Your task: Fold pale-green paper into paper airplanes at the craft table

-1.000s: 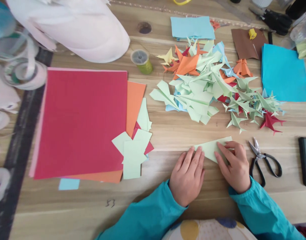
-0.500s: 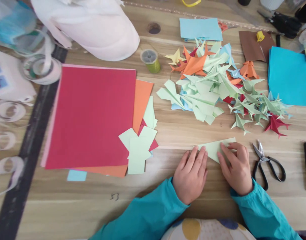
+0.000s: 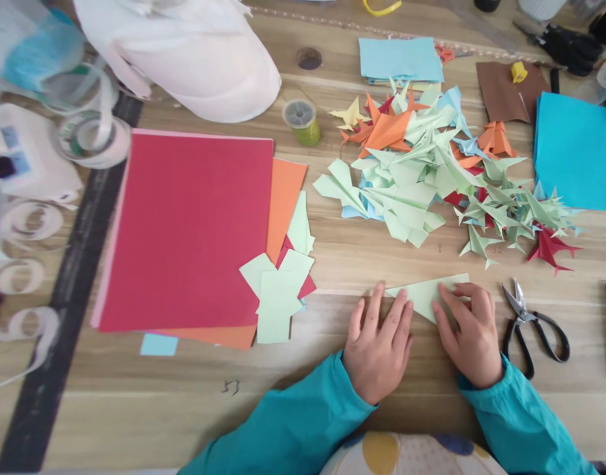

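Note:
A pale green folded paper triangle (image 3: 424,295) lies flat on the wooden table near the front edge. My left hand (image 3: 379,343) rests flat beside it, fingers stretched out and slightly spread, fingertips touching the triangle's left point. My right hand (image 3: 473,333) presses down on the right part of the paper with its fingers extended over it. Both sleeves are teal.
Black-handled scissors (image 3: 530,323) lie just right of my right hand. A heap of folded paper shapes (image 3: 431,175) lies behind. Large red sheet (image 3: 188,227) over orange sheets at left, small green squares (image 3: 277,297) beside it. Green spool (image 3: 303,122), blue sheets (image 3: 574,152), tape rolls (image 3: 92,135) at far left.
My left hand's fingers have spread a little and slid onto the triangle's left tip. The view has shifted slightly; the paper and my right hand stay in place.

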Tool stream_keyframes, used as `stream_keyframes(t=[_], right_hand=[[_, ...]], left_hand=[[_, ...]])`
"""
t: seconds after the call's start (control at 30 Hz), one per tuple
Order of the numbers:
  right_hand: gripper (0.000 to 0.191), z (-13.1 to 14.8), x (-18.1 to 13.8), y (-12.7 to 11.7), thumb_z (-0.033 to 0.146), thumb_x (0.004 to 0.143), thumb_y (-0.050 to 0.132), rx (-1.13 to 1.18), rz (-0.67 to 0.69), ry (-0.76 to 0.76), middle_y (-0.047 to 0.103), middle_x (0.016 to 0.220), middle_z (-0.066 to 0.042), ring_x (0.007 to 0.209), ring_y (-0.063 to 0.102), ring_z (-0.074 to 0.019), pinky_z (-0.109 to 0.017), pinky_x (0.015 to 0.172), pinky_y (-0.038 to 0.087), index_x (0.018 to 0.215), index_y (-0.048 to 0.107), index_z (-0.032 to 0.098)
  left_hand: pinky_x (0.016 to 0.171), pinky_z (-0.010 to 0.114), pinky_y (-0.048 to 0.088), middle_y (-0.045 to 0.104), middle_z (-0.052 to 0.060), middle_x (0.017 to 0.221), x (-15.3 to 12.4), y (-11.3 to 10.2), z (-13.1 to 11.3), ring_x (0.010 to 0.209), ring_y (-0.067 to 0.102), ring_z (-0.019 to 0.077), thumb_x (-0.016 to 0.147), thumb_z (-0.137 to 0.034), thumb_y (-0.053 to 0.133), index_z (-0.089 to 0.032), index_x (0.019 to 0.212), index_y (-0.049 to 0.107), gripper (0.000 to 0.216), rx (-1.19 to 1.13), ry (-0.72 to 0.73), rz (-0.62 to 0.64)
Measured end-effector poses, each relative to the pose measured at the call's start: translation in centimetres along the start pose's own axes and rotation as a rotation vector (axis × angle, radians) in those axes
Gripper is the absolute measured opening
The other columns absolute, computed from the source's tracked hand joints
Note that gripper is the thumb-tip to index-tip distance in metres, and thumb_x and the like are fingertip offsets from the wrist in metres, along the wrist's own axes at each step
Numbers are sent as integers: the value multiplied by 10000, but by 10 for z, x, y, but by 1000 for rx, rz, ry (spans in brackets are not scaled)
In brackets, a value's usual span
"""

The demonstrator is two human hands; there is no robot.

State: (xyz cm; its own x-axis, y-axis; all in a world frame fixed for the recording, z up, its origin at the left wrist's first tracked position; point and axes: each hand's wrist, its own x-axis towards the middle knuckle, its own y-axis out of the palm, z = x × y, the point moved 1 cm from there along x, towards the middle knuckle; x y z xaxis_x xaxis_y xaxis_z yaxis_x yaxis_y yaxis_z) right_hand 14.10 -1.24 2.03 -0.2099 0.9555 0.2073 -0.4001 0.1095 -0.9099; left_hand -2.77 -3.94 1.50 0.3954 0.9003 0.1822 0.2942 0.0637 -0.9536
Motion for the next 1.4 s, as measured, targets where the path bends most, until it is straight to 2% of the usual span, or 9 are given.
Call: stream_keyframes(t=[0.17, 0.57, 0.9, 1.07, 1.2, 1.4], right_hand=[[294, 1, 0, 0, 199, 791, 570, -5, -7, -4, 472, 932, -113, 891, 500, -237, -420, 772, 455, 1080, 599, 153], [319, 0, -1, 0, 191, 786, 581, 23, -19, 20, 479, 937, -109, 916, 509, -241, -396, 751, 461, 1102, 593, 159], [297, 2, -1, 0, 202, 798, 569, 9, -1, 14, 473, 943, -116, 931, 497, -242, -418, 791, 452, 1084, 594, 128], [290, 2, -1, 1, 197, 805, 555, -6, 6, -9, 465, 937, -121, 930, 487, -242, -417, 800, 448, 1078, 592, 109], [285, 3, -1, 1, 205, 810, 546, -22, 4, -11, 462, 942, -127, 920, 475, -236, -418, 826, 443, 1064, 601, 90], [296, 3, -1, 1, 232, 839, 497, -42, 20, -6, 472, 939, -136, 907, 462, -235, -395, 823, 448, 1058, 614, 70]], left_hand=[[1021, 423, 280, 457, 119, 1330, -3, 2, -2, 1267, 374, 263, 824, -241, 466, -86, 1191, 531, 404, -24, 57, -52], [1037, 500, 259, 433, 114, 1353, -3, 2, -1, 1277, 340, 328, 822, -246, 454, -85, 1180, 538, 401, -39, 79, 2], [1052, 495, 234, 445, 115, 1346, -2, 1, 0, 1277, 339, 324, 814, -247, 468, -80, 1186, 531, 413, -83, 71, 24], [1050, 445, 241, 453, 140, 1333, 2, -1, 1, 1256, 382, 284, 831, -301, 448, -47, 1216, 501, 464, -68, 49, 30], [1046, 400, 233, 464, 120, 1328, 2, 0, 1, 1229, 419, 249, 842, -349, 443, -69, 1231, 495, 483, -28, 23, 14], [1050, 392, 229, 495, 126, 1302, 2, 3, -1, 1212, 436, 250, 847, -408, 427, -83, 1227, 507, 506, -3, 27, 20]])
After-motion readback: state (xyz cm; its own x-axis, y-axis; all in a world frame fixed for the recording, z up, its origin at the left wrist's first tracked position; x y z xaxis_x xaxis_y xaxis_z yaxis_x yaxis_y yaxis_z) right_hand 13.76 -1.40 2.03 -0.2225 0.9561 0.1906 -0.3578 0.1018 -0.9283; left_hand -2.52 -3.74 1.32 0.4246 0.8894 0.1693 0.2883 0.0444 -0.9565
